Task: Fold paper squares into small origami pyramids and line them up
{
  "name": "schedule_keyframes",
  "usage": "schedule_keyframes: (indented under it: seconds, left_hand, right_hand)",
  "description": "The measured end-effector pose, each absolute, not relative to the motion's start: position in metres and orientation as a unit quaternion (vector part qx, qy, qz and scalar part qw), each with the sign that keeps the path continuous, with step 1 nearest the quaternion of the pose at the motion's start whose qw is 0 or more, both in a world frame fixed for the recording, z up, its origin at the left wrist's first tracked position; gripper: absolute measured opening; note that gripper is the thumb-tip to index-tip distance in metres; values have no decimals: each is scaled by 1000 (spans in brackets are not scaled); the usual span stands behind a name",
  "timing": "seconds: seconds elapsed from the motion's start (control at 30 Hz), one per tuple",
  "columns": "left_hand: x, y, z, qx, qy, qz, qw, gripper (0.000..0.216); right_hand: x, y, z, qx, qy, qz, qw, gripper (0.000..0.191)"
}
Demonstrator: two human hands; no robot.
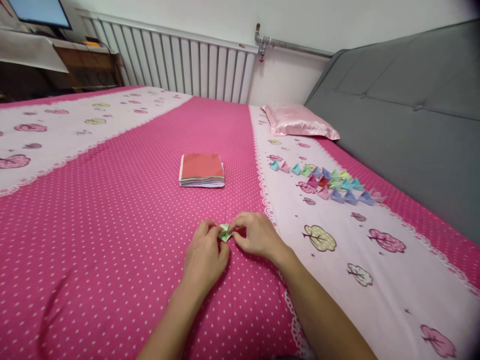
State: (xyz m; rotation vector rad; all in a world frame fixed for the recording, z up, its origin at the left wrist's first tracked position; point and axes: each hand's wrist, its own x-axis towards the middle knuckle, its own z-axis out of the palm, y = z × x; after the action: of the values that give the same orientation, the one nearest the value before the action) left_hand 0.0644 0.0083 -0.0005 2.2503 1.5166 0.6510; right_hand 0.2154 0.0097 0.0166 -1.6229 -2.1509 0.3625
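A small piece of folded light green paper (pixel 225 233) lies between my two hands, low over the pink dotted bedspread. My left hand (pixel 205 252) grips its left side, with the fingers bent and partly hiding it. On the right side, the thumb and forefinger of my right hand (pixel 258 234) pinch the paper's edge. Beyond my hands sits a stack of square coloured paper (pixel 201 167) with a red-orange sheet on top. To the right, several small folded paper boats (pixel 336 196) in blue, green, pink, red and yellow stand in loose rows on the white strip.
A pink satin pillow (pixel 298 120) rests at the far right against the grey padded headboard (pixel 397 90). A white radiator (pixel 180 60) and a pipe (pixel 296 46) run along the wall. At the far left, a monitor (pixel 41 12) stands on a desk.
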Motion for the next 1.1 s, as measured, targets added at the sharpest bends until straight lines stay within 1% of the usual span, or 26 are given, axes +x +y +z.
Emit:
schedule_keyframes:
  seconds: [0.1,0.3,0.47,0.57,0.7,0.9,1.1]
  left_hand:
    - [65,10,-3,799,528,225,178,25]
    - [65,10,-4,797,531,211,193,26]
    - [63,11,-4,791,526,236,203,24]
    - [62,11,-3,781,524,265,212,24]
    - [62,10,-1,765,531,295,213,18]
    - [63,9,-1,754,547,303,203,17]
    - [67,7,-2,754,569,283,168,20]
  right_hand:
    - [216,8,17,-576,-784,131,191,19]
    - [214,1,17,-569,-802,132,125,24]
    - [214,-1,19,-569,-802,136,115,25]
    - [214,0,20,-567,-800,147,129,25]
    - [213,2,21,-553,-802,151,169,22]
    - [214,5,21,-569,-775,151,231,13]
    - [212,7,18,-578,-752,176,263,20]
